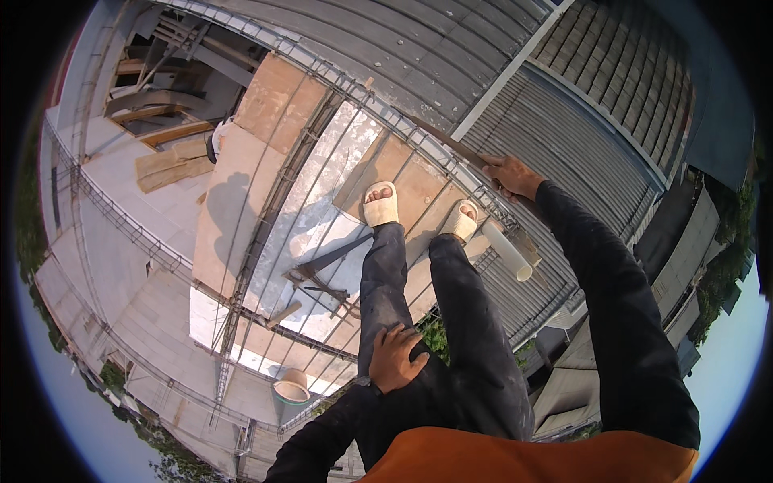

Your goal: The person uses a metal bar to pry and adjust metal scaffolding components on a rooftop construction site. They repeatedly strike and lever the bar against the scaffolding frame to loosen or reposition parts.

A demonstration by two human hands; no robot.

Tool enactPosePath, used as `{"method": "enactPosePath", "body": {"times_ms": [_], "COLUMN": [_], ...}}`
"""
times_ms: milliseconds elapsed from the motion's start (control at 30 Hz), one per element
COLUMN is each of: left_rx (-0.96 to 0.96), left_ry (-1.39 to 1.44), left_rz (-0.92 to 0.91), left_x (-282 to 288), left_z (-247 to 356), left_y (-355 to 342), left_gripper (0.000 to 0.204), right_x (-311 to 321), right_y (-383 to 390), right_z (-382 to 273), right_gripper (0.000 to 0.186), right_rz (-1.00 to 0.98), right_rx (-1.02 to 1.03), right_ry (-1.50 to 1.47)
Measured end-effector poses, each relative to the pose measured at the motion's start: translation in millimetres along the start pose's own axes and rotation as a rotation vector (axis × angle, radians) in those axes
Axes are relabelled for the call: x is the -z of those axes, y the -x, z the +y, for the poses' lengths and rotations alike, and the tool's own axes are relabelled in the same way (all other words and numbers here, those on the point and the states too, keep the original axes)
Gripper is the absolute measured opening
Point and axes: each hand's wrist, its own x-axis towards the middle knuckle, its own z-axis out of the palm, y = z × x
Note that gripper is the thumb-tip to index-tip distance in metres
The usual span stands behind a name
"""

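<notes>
Orange top (523, 459) above, footing uncertain below

Your right hand (515, 177) curls around a brown wooden strip (455, 146) beside the corrugated roof (531, 117); your left hand (394, 360), fingers spread, rests on your dark trousers (475, 294). If your slippers (382, 209) slide among the steel bars (279, 205), your balance could go.

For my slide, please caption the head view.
Left hand on thigh, right hand gripping a brown bar beside a rebar cage.

Legible text: none. No readable lettering, number or sign on the long narrow brown bar (452, 146) in the right hand (515, 176), on the cream open-toed slippers (382, 212) left of the grip, or on the grey corrugated roofing (564, 137) beyond it.
</notes>
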Motion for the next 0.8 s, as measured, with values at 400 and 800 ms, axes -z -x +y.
{"method": "enactPosePath", "body": {"times_ms": [400, 800], "left_rx": [0.043, 0.077], "left_ry": [0.006, 0.143], "left_rz": [-0.081, -0.116], "left_x": [11, 35], "left_z": [-4, -13], "left_y": [-1, -16], "left_gripper": [0.052, 0.055], "right_x": [-35, -58], "right_y": [25, 36], "right_z": [-18, -136], "right_gripper": [0.044, 0.041], "right_rz": [0.138, 0.177], "right_rx": [-0.045, 0.037], "right_ry": [0.026, -0.09]}}
